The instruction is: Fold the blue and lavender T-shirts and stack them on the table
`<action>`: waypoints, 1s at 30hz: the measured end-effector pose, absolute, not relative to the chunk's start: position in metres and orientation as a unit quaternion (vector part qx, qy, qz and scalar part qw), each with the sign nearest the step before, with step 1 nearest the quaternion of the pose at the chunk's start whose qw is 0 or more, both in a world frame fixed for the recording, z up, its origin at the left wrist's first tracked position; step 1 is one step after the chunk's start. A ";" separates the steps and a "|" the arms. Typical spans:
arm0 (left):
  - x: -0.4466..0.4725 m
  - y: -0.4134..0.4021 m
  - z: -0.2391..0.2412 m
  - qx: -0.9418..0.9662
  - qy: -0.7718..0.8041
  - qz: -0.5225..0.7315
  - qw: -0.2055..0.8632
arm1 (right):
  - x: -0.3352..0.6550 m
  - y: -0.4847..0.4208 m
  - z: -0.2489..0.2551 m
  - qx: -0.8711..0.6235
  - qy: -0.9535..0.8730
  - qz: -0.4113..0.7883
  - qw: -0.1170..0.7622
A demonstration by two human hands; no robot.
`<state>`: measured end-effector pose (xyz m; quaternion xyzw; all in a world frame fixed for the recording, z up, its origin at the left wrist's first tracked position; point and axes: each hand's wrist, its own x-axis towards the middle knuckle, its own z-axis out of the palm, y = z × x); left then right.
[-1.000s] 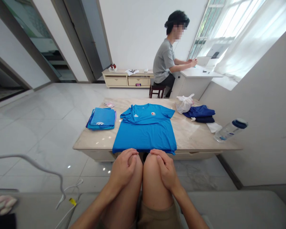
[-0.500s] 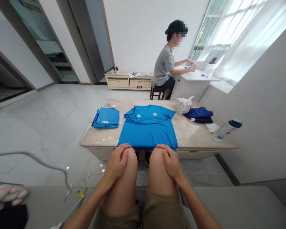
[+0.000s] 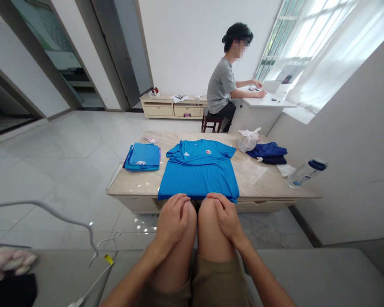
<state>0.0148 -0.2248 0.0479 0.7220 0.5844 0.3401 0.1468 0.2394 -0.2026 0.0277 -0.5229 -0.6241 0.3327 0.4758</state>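
Observation:
My left hand lies over my left knee, fingers stretched out, holding nothing. On the other knee rests my right hand, also open and bare. Just beyond both hands a blue T-shirt is spread on the table, collar at the far side and hem at the near edge. Its left sleeve looks bunched, and a crease crosses the chest. A stack of folded blue shirts sits left of it. Dark blue clothing lies at the right, beside a white plastic bag.
A clear water bottle stands at the table's right end near a white paper. A phone lies at the back left. Past the table, a person sits at a white desk. A pink plush toy and cables are at my left.
My left knee has moved inward toward the right one, with my left hand still on it. The seated person's hands have moved apart and lower at the desk. The T-shirt lies as before.

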 end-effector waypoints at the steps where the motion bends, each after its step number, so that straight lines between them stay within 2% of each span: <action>1: 0.016 -0.225 0.048 0.723 0.583 0.340 0.146 | 0.240 -0.203 0.028 -0.522 -0.625 0.332 0.476; 23: -0.028 -0.218 0.046 0.681 0.578 0.384 0.236 | 0.244 -0.201 0.027 -0.524 -0.622 0.343 0.469; 30: -0.019 -0.218 0.045 0.693 0.565 0.386 0.226 | 0.245 -0.204 0.028 -0.520 -0.626 0.330 0.479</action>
